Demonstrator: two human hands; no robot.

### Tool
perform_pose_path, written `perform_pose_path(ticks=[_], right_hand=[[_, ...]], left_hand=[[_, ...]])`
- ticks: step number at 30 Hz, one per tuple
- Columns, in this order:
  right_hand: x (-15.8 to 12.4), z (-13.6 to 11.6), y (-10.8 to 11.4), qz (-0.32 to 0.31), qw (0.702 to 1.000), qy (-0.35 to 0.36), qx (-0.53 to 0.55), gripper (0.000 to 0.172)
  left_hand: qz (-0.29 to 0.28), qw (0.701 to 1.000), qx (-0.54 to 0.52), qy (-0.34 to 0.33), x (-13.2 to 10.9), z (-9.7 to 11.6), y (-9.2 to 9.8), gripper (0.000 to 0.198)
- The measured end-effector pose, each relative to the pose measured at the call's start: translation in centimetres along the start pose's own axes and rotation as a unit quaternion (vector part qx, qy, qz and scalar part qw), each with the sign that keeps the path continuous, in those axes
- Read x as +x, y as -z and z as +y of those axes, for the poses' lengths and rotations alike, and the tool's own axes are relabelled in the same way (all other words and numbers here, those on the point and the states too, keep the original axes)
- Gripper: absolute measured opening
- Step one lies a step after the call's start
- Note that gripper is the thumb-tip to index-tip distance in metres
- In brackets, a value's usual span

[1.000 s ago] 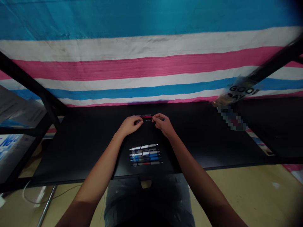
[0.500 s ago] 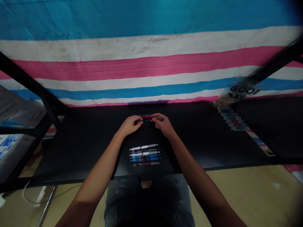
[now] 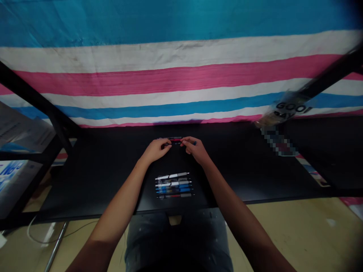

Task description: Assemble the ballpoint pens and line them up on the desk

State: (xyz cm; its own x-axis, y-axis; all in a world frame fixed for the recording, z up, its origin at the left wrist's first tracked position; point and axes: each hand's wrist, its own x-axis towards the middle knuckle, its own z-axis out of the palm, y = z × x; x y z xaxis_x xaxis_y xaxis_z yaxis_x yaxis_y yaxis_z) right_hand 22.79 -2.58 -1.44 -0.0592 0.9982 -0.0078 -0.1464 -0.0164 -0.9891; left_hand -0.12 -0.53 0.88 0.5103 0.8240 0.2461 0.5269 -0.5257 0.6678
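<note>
The person's left hand and right hand are close together, with their fingertips almost meeting. Both hands make a small, narrow pinch. They seem to be holding a thin dark pen that lies sideways between them, and its little blue end pokes out past the right hand. The pen is small in the view, so the pinch is a bit hard to see. Just past the fingers, a red-banded pen lies on the far side of the thin dark pen, near it and maybe touching it.

Closer to the person, a row of pens lies on the black table. There are five or six, white, blue and grey, side by side and all pointing the same way. That row looks neat and done. The two pens at the hands are not in it. They lie apart, farther away on the table.

Behind the table hangs a big striped tarp in blue, white and pink. A blurry bag with the words "GOOD DAY" is off to the right.
</note>
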Motion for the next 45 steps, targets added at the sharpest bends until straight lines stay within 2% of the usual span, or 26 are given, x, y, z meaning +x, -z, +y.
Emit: perform_pose_path(ticks=[13,23,31,45], right_hand=[[-0.1,-0.2,-0.1,-0.003,1.000,-0.005,0.003,0.032],[0.2,0.2,0.0,0.003,1.000,-0.004,-0.007,0.028],[0.0,0.3,0.0,-0.007,1.000,0.021,-0.006,0.029],[-0.4,-1.0,-0.4,-0.006,0.998,0.002,-0.055,0.034]], left_hand=[[0.017,0.999,-0.021,0.024,0.1,-0.3,0.0,0.021],[0.033,0.999,-0.010,0.002,0.1,-1.0,-0.4,0.018],[0.025,1.000,-0.018,-0.002,0.0,-0.4,-0.2,0.017],[0.025,1.000,-0.006,-0.002,0.0,-0.6,-0.3,0.017]])
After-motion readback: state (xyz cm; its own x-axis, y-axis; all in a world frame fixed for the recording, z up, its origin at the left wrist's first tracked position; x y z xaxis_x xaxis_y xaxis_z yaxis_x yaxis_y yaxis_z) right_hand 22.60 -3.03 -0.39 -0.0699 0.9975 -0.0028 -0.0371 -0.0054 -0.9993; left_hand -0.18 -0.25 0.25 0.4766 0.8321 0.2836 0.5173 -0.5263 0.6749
